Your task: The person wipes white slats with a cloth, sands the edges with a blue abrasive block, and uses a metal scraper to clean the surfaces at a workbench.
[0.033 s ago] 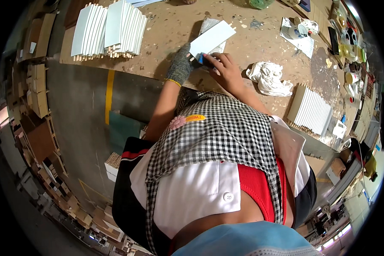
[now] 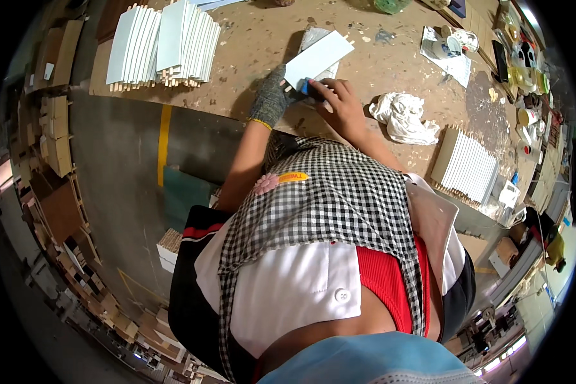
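A white painted board [image 2: 320,59] with small wooden pegs at its ends lies tilted at the middle of the table, over a crumpled grey-white sheet [image 2: 312,36]. My left hand [image 2: 270,99], in a grey knit glove with a yellow cuff, is closed on the board's near left end; its fingertips are partly hidden. Bare, my right hand [image 2: 341,107] grips a small blue block [image 2: 306,86] and presses it against the board's near edge. The block's exact kind is unclear. To the right of my right hand lies a crumpled white cloth [image 2: 404,118].
Similar white boards stand in two stacks [image 2: 131,48] at the far left of the worktable [image 2: 246,38]. Another row of boards [image 2: 465,161] stands at the right. Cups [image 2: 447,47] on a paper and assorted bottles line the far right.
My right hand and the blue block have shifted slightly to the right along the board's near edge. The board and my left hand look unmoved.
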A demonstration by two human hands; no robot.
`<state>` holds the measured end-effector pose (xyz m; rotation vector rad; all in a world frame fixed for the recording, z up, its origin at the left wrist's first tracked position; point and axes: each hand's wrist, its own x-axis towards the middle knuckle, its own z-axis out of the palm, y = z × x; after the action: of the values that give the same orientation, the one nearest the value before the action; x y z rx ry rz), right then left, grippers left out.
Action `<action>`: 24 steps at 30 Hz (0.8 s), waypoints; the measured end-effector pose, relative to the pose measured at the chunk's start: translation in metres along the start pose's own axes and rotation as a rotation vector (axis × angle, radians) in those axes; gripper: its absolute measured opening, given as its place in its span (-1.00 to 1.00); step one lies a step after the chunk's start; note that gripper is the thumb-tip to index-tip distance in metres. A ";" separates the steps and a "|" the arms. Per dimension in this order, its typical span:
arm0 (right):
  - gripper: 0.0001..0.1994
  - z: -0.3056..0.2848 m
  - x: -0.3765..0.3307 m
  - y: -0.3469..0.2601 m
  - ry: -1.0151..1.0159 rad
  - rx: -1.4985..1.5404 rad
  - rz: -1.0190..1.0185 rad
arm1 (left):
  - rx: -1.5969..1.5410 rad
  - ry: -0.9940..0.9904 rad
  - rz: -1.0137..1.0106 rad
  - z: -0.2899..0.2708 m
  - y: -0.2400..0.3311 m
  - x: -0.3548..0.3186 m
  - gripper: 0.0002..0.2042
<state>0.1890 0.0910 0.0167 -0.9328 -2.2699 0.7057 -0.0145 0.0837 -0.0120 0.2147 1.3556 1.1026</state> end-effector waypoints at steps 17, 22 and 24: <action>-0.36 0.005 0.004 0.002 0.010 -0.031 0.013 | -0.203 -0.078 -0.062 -0.009 -0.011 0.012 -0.48; -0.37 0.006 0.008 -0.003 -0.015 0.000 -0.018 | -0.180 -0.040 -0.048 -0.028 -0.031 0.036 -0.49; -0.37 0.009 0.006 -0.002 -0.037 -0.018 -0.002 | -0.118 -0.042 -0.025 -0.031 -0.035 0.044 -0.48</action>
<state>0.1783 0.0918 0.0134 -0.9338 -2.3130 0.7081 -0.0303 0.0838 -0.0745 0.1330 1.2483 1.1471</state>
